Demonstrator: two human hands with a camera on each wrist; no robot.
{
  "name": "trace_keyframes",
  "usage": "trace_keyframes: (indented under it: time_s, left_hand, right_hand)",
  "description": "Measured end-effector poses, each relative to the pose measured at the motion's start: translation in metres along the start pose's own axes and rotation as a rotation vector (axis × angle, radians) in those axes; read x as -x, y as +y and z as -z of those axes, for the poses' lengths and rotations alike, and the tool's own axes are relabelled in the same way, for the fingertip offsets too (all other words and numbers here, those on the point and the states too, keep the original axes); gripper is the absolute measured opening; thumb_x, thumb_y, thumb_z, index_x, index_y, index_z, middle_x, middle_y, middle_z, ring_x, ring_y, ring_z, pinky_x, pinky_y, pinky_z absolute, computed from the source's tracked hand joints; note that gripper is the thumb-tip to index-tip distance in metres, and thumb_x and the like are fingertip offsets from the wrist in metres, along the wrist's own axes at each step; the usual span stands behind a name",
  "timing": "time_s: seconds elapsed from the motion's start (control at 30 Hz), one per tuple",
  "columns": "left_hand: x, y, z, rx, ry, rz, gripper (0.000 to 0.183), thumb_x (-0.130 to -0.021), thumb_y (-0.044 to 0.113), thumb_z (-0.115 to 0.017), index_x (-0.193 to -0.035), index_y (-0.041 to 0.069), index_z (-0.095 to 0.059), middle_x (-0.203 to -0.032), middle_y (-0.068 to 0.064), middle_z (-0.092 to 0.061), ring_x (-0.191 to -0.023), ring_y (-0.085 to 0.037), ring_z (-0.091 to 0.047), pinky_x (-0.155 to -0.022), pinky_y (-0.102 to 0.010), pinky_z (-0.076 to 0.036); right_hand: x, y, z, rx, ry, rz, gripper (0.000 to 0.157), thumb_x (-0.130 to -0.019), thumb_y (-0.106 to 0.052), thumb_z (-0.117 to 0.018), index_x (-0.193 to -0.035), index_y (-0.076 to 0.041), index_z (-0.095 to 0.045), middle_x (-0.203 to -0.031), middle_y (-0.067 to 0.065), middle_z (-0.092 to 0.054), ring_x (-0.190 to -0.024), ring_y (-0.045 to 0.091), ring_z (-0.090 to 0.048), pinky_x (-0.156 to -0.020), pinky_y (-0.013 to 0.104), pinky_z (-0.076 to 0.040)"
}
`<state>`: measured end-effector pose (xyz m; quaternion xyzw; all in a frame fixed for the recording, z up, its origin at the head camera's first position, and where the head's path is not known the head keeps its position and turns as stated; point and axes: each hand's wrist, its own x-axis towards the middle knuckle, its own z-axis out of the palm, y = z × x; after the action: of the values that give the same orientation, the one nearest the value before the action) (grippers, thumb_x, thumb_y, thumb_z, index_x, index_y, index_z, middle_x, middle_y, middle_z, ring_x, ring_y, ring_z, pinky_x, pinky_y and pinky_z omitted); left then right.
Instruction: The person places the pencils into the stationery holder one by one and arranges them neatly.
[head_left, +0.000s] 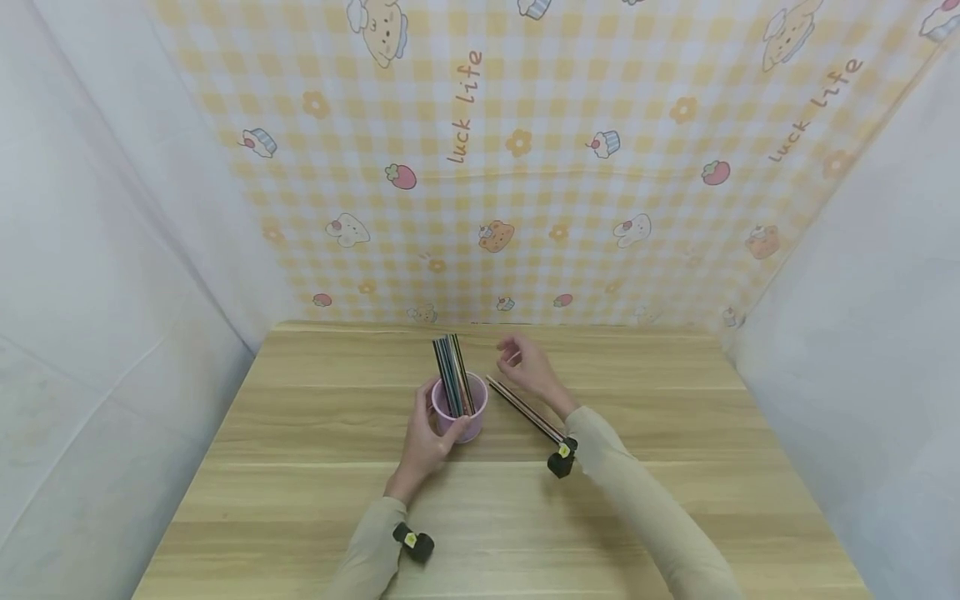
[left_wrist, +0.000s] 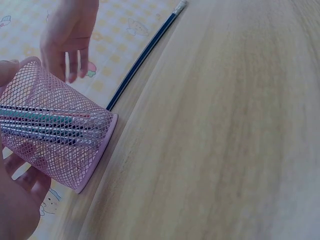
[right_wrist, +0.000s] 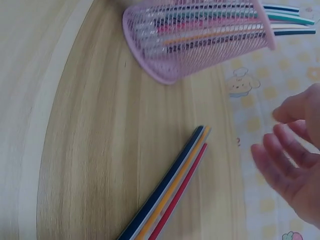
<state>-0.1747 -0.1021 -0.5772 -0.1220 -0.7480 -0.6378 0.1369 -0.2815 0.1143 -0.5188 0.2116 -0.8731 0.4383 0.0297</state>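
Observation:
My left hand [head_left: 424, 443] holds a pink mesh pencil cup [head_left: 459, 429], thumb and fingers round its sides. Several pencils [head_left: 453, 375] stand in the cup and lean left in the head view; through the mesh [left_wrist: 60, 150] dark and green ones show in the left wrist view. My right hand [head_left: 527, 367] is just right of the cup with nothing in it, its fingers loosely bent and apart [right_wrist: 295, 150]. Below it, three pencils lie side by side on the table: a dark blue pencil [right_wrist: 165, 185], an orange pencil [right_wrist: 175, 187] and a red pencil [right_wrist: 181, 197].
The wood-grain table [head_left: 300, 500] reaches back to a yellow checked cloth [head_left: 555, 192] with cartoon prints. White sheets [head_left: 97, 292] hang at both sides. A small dark device [head_left: 414, 543] is worn on each forearm.

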Motion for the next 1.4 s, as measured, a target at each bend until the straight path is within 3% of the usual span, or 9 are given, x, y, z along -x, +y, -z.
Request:
trace_keyframes:
  time_s: [0.13,0.23,0.37,0.5,0.63,0.83,1.13,1.23,1.4]
  left_hand:
    - [0.000,0.001,0.000,-0.002,0.003,-0.005,0.083,-0.083,0.009,-0.082,-0.151,0.004,-0.034,-0.146,-0.018,-0.052,-0.132,-0.034,-0.055,-0.113,-0.053,-0.046]
    - [0.000,0.018,0.003,-0.003,-0.011,-0.009,0.082,-0.084,0.005,-0.081,-0.150,-0.005,-0.033,-0.145,-0.026,-0.051,-0.131,-0.041,-0.055,-0.112,-0.056,-0.046]
    - [0.000,0.020,0.002,-0.002,-0.010,-0.014,0.083,-0.083,0.001,-0.080,-0.150,-0.010,-0.032,-0.144,-0.031,-0.050,-0.130,-0.046,-0.054,-0.111,-0.061,-0.045]
    - [0.000,0.002,-0.001,0.004,0.012,-0.018,0.084,-0.082,0.002,-0.081,-0.152,-0.001,-0.034,-0.146,-0.024,-0.052,-0.130,-0.040,-0.055,-0.111,-0.058,-0.046]
    - [0.001,0.001,0.000,-0.005,0.008,-0.033,0.082,-0.083,0.005,-0.081,-0.151,0.002,-0.035,-0.145,-0.021,-0.053,-0.130,-0.037,-0.055,-0.111,-0.054,-0.047]
    - [0.002,0.000,0.001,-0.002,0.005,-0.028,0.082,-0.084,0.009,-0.081,-0.152,0.004,-0.034,-0.145,-0.020,-0.052,-0.131,-0.037,-0.055,-0.112,-0.053,-0.047]
    - [0.002,-0.003,0.000,-0.007,0.005,-0.003,0.084,-0.083,0.005,-0.082,-0.152,0.003,-0.035,-0.146,-0.020,-0.052,-0.132,-0.036,-0.054,-0.114,-0.055,-0.044]
    - [0.001,0.001,-0.001,-0.009,0.004,-0.007,0.084,-0.083,0.002,-0.080,-0.152,-0.003,-0.033,-0.146,-0.026,-0.050,-0.132,-0.042,-0.053,-0.113,-0.060,-0.043]
    - [0.001,0.028,0.005,-0.015,-0.022,-0.008,0.082,-0.085,0.004,-0.079,-0.150,-0.011,-0.031,-0.145,-0.032,-0.048,-0.131,-0.046,-0.052,-0.112,-0.062,-0.044]
  right_hand:
    - [0.002,0.005,0.000,0.035,-0.068,-0.058,0.026,-0.087,0.005,-0.067,-0.112,0.006,-0.062,-0.095,0.017,-0.068,-0.086,0.027,-0.069,-0.081,0.036,-0.063]
    - [0.004,0.007,0.000,0.051,-0.104,-0.104,0.027,-0.087,0.004,-0.067,-0.113,0.005,-0.062,-0.094,0.015,-0.068,-0.085,0.025,-0.069,-0.079,0.035,-0.063]
    - [0.006,0.011,0.000,0.059,-0.131,-0.132,0.028,-0.087,0.001,-0.067,-0.114,0.005,-0.063,-0.093,0.013,-0.068,-0.084,0.023,-0.068,-0.076,0.033,-0.062]
    - [0.009,0.015,-0.001,0.062,-0.131,-0.108,0.027,-0.085,0.001,-0.067,-0.112,0.007,-0.063,-0.093,0.014,-0.069,-0.084,0.024,-0.068,-0.075,0.033,-0.062]
    - [0.012,0.021,-0.003,0.104,-0.133,-0.086,0.024,-0.084,0.000,-0.067,-0.107,0.004,-0.062,-0.093,0.014,-0.069,-0.084,0.022,-0.067,-0.076,0.032,-0.062]
    - [0.015,0.026,-0.004,0.124,-0.206,-0.171,0.028,-0.086,-0.001,-0.069,-0.113,0.000,-0.063,-0.096,0.011,-0.070,-0.089,0.022,-0.067,-0.082,0.037,-0.061]
    - [0.019,0.028,-0.005,0.178,-0.242,-0.195,0.026,-0.085,0.004,-0.068,-0.109,-0.002,-0.064,-0.096,0.011,-0.072,-0.090,0.021,-0.068,-0.082,0.034,-0.060]
    - [0.019,0.027,-0.006,0.207,-0.247,-0.193,0.025,-0.084,0.005,-0.069,-0.107,-0.002,-0.065,-0.097,0.012,-0.073,-0.091,0.023,-0.069,-0.083,0.036,-0.060]
    - [0.018,0.024,-0.005,0.248,-0.258,-0.215,0.027,-0.081,0.005,-0.069,-0.107,-0.002,-0.066,-0.099,0.014,-0.073,-0.094,0.026,-0.069,-0.086,0.040,-0.061]
